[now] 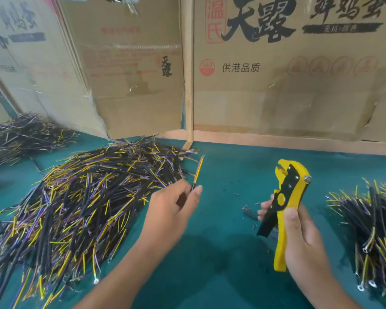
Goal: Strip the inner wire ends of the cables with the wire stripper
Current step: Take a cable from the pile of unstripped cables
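My left hand pinches a short black cable between thumb and fingers, its yellow and red inner wires pointing up and away. My right hand grips the handles of a yellow and black wire stripper, held upright with its jaws at the top. The jaws stand about a hand's width to the right of the cable's wire ends, not touching them. A large pile of black cables with yellow and purple inner wires lies to the left of my left hand.
A second cable pile lies at the right edge and a third at the far left. Small insulation scraps dot the green table mat. Cardboard boxes wall off the back.
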The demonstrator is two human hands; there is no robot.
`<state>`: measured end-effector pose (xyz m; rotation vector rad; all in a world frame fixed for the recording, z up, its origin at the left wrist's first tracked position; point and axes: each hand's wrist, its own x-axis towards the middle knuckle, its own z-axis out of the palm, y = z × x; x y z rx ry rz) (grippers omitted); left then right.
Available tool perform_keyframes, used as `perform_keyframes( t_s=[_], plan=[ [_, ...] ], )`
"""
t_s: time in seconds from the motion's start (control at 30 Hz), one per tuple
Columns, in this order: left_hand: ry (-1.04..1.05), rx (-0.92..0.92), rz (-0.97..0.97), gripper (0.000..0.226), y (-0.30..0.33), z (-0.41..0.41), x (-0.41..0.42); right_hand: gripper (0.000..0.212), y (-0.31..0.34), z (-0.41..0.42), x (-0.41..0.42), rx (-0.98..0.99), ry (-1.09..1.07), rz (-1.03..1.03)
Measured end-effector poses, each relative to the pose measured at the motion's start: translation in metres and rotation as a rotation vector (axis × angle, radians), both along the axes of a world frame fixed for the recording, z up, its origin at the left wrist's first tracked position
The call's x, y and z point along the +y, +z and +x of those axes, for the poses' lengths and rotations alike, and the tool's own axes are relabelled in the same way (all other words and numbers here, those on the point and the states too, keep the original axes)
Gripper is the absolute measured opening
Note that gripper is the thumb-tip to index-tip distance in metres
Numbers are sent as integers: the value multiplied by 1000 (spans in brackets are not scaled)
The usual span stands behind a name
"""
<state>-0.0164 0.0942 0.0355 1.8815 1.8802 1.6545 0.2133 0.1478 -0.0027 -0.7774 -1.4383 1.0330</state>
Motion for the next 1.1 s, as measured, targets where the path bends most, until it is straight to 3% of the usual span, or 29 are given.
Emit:
perform_keyframes(
  t_s=[0.33,0.6,0.77,0.97,1.1],
  plan=[
    [-104,-160,-152,49,-7,6,3,39,-2,1,5,118,58,-133],
    [-161,-280,-190,47,-12,8,5,24,-1,2,1,28,146,-77],
    [-213,-467,-231,49,-13,7,8,26,-4,2,1,9,155,-66],
    [-204,-910,-315,39,-11,7,13,30,0,2,0,20,150,-92],
    [-184,-962,-328,36,-12,5,15,29,0,1,1,16,148,-75]
  ],
)
